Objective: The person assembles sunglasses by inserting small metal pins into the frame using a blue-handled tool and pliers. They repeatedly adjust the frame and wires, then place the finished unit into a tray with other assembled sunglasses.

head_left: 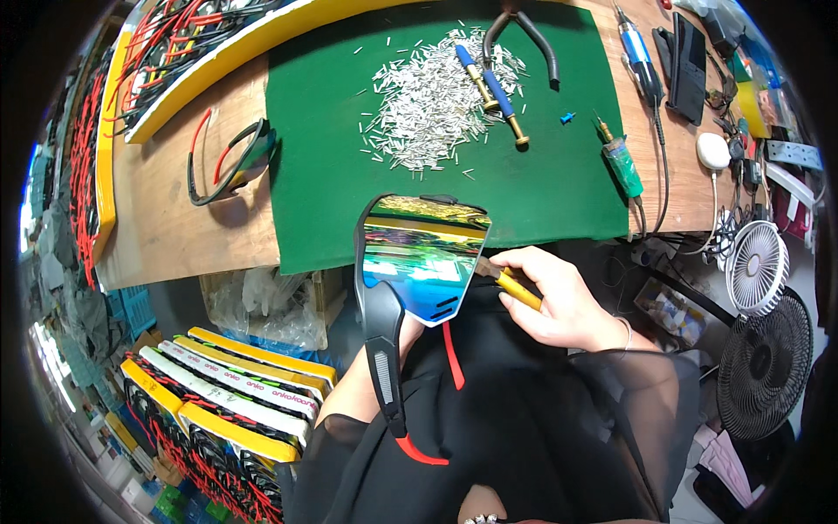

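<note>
A pair of wraparound sports sunglasses (pixel 426 253) with a mirrored lens and black-and-red temples is held up before me. My left hand (pixel 410 333) grips it from behind; the lens hides most of those fingers. On the right, my right hand (pixel 559 301) is closed around a yellow-handled tool (pixel 521 289). Its tip meets the lens's right edge, and its exact kind cannot be made out. Beyond them, a pile of small silvery pins (pixel 428 109) lies on a green mat (pixel 319 175). A second pair of sunglasses (pixel 231 166) rests to the left.
Two blue-and-brass hand tools (pixel 499 96) lie across the pins, beside dark-handled pliers (pixel 543 51). A green-handled iron (pixel 621 166) and a blue one (pixel 640 57) trail cables at right. Trays of sunglasses (pixel 196 65) stand far left, with stacked boxes (pixel 231 384) below. Fans (pixel 758 266) stand right.
</note>
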Demonstrator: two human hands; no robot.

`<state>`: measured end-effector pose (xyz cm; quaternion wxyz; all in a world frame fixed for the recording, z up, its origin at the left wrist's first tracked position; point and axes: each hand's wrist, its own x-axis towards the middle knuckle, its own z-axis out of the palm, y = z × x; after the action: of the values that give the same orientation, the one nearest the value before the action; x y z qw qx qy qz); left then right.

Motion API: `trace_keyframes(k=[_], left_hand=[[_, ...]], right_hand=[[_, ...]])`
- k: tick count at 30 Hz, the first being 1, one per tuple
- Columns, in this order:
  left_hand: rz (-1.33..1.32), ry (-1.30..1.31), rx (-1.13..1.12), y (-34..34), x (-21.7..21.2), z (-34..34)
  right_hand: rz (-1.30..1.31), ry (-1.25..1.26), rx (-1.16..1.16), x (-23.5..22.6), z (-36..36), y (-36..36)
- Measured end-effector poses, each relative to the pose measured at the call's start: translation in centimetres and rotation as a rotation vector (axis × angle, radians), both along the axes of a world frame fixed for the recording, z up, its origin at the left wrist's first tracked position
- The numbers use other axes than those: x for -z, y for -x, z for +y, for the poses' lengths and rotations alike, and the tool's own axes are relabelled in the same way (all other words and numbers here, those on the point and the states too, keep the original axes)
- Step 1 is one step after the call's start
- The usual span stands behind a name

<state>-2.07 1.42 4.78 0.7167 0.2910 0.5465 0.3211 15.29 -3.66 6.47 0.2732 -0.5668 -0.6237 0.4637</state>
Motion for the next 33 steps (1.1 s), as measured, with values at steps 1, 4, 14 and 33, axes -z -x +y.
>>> trace_keyframes(k=[1, 4, 14, 33], left_hand=[[-0.029, -0.014, -0.013, 0.0, 0.3, -0.1], [-0.084, -0.061, 0.01, 0.5, 1.1, 0.0], [-0.039, -0.025, -0.036, 0.0, 1.2, -0.4], [0.062, 0.112, 0.004, -1.0, 2.3, -0.9]], right_hand=[[-0.035, -0.013, -0.009, 0.1, 0.2, 0.1], [-0.068, 0.018, -0.011, 0.1, 0.3, 0.3], [0.018, 0.075, 0.027, 0.4, 0.0, 0.2], [-0.086, 0.137, 0.065, -1.2, -1.3, -1.1]])
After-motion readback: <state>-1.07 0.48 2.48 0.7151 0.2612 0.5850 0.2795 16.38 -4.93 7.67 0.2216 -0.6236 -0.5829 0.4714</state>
